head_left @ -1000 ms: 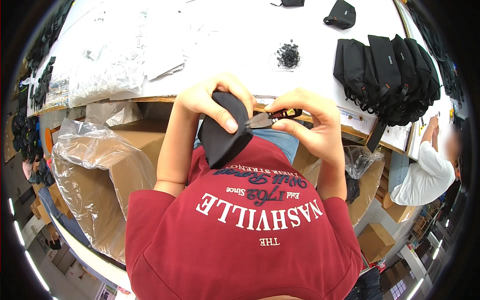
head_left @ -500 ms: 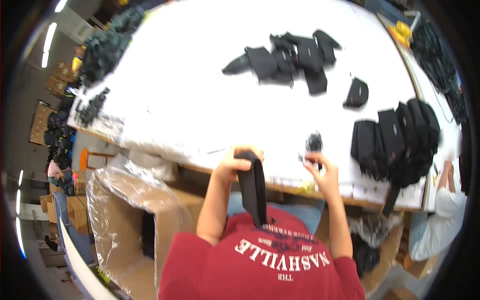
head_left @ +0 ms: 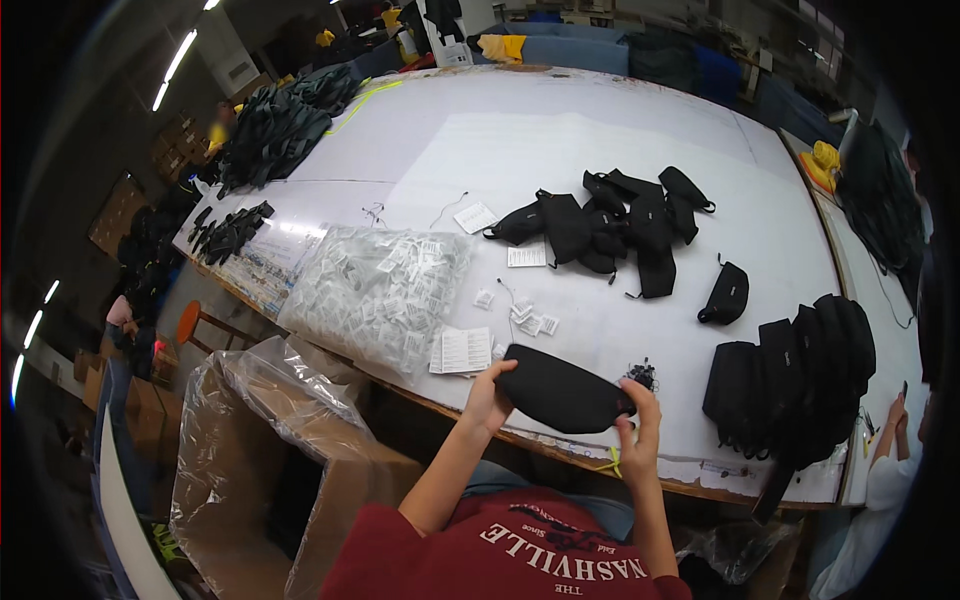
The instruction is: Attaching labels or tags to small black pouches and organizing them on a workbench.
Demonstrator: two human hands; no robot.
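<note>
A flat black fabric pouch [head_left: 565, 390] with tapered ends is held up level in front of me, just over the table's near edge. My left hand [head_left: 488, 398] grips its left end. At the pouch's right end my right hand [head_left: 641, 425] is closed, thumb and fingers pinching the tip; whether a small part sits between them is hidden. Right behind that hand lies a little heap of small black pieces [head_left: 642, 374]. Several similar black pouches [head_left: 655, 235] are piled loosely farther back, and a single pouch [head_left: 725, 292] lies apart on the right.
A row of stacked black pouches [head_left: 790, 375] stands at the right. To the left is a clear bag of white packets [head_left: 375, 290], with paper slips [head_left: 462, 350] beside it. A plastic-lined carton [head_left: 250, 450] is below the table's edge. Another person's hands [head_left: 897, 425] show far right.
The pouch has swung from hanging upright in my left hand to lying lengthwise between both hands. My right hand has left the small heap and taken its right end. The view has tilted up.
</note>
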